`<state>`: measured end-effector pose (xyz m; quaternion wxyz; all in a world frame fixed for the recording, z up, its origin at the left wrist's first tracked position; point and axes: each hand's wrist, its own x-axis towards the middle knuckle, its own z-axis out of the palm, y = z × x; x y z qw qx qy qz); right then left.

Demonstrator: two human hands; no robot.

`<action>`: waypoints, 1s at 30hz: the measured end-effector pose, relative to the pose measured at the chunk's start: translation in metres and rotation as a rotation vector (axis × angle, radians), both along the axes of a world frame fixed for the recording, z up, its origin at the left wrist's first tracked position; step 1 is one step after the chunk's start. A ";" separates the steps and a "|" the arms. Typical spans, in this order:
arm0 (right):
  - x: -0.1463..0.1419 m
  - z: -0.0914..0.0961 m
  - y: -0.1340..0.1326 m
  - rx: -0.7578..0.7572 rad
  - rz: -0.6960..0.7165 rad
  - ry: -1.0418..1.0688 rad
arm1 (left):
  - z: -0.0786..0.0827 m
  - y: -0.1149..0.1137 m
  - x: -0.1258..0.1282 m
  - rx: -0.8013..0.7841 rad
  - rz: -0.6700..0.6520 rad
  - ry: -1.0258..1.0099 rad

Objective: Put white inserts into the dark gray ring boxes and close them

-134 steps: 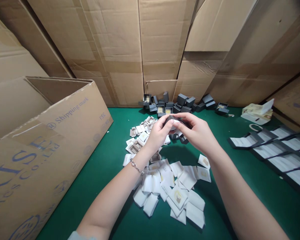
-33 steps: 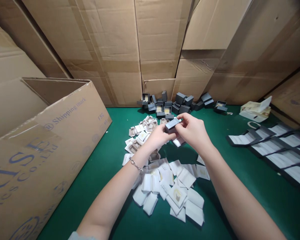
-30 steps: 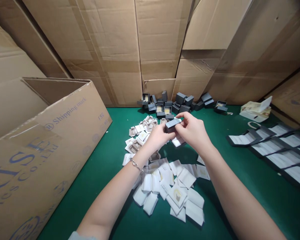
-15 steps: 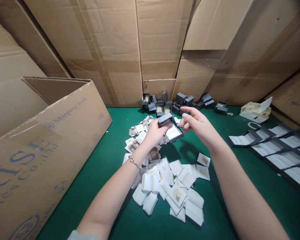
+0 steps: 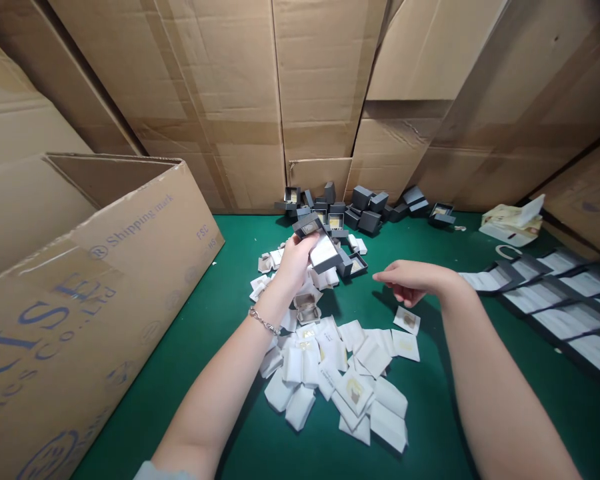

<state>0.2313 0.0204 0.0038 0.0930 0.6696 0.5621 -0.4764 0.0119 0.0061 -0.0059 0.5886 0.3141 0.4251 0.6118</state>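
Observation:
My left hand [image 5: 294, 263] grips a small open dark grey jewellery box [image 5: 317, 247] with a white inside, raised above the table. A silver chain bracelet [image 5: 263, 321] circles that wrist. My right hand [image 5: 410, 280] hangs apart to the right over the green mat [image 5: 190, 393], fingers loosely curled and holding nothing. Nearest to it lies a white card insert [image 5: 407, 321]. Another open grey box [image 5: 356, 265] sits just below the held box, among scattered white inserts [image 5: 285, 263]. A larger heap of white inserts [image 5: 340, 380] lies between my arms.
A heap of dark grey boxes [image 5: 365, 208] stands against the cardboard wall [image 5: 320, 87] at the back. A large cardboard carton [image 5: 115, 267] fills the left. Black folders with white sheets [image 5: 555, 307] lie at right, and a paper bundle [image 5: 513, 223] lies behind them.
My right hand has let go of the box and moved right and down. My left hand now holds the box alone, opened and tilted, and has shifted slightly left.

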 end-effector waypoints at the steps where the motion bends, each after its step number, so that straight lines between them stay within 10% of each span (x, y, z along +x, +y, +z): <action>1: 0.002 -0.006 0.002 -0.061 0.006 0.083 | -0.001 0.000 0.000 -0.010 -0.004 -0.020; 7: -0.001 -0.032 0.011 -0.129 0.055 0.037 | -0.004 0.001 -0.003 -0.005 -0.008 -0.048; 15: -0.004 -0.010 0.006 0.086 0.046 -0.005 | -0.001 0.000 0.001 -0.043 0.011 -0.028; 30: 0.027 -0.038 0.010 -0.166 -0.093 -0.031 | -0.004 0.002 -0.002 -0.057 -0.035 -0.071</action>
